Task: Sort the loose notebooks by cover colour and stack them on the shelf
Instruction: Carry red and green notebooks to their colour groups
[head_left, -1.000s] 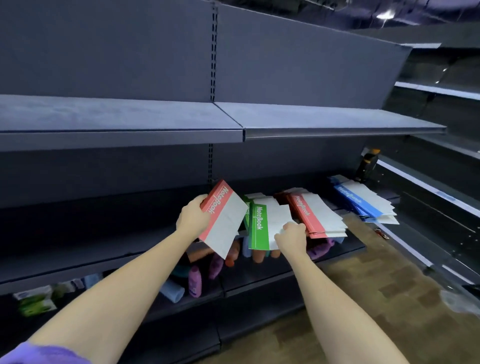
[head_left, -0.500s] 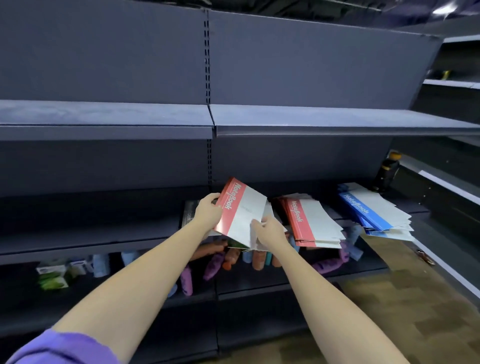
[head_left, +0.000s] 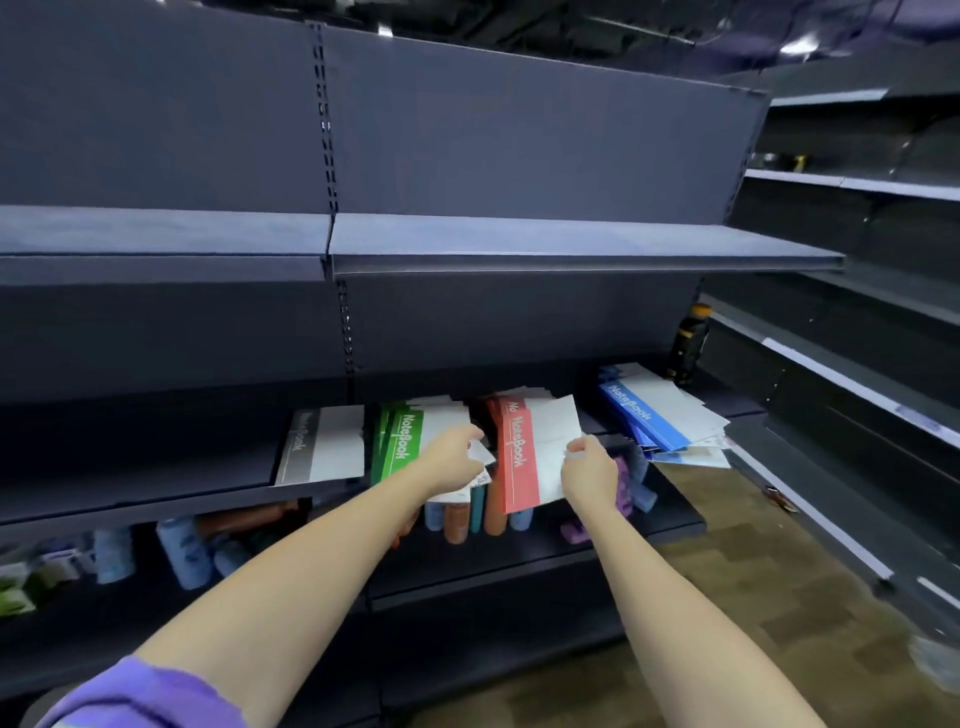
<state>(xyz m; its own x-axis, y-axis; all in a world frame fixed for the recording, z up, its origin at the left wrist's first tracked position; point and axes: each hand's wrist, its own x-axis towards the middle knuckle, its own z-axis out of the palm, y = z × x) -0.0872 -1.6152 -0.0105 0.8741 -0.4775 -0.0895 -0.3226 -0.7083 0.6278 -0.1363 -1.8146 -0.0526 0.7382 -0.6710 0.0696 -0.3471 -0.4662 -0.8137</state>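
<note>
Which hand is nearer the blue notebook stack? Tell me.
Right. The right hand holds the red notebook, just left of the blue notebook stack; the left hand is farther left, at the green notebooks.

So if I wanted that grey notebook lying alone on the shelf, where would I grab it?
Probably by the front edge of the grey notebook, coming from the aisle side. It lies flat on the shelf, reaching the shelf's front lip, and nothing rests on top, so a pinch there should lift it.
</note>
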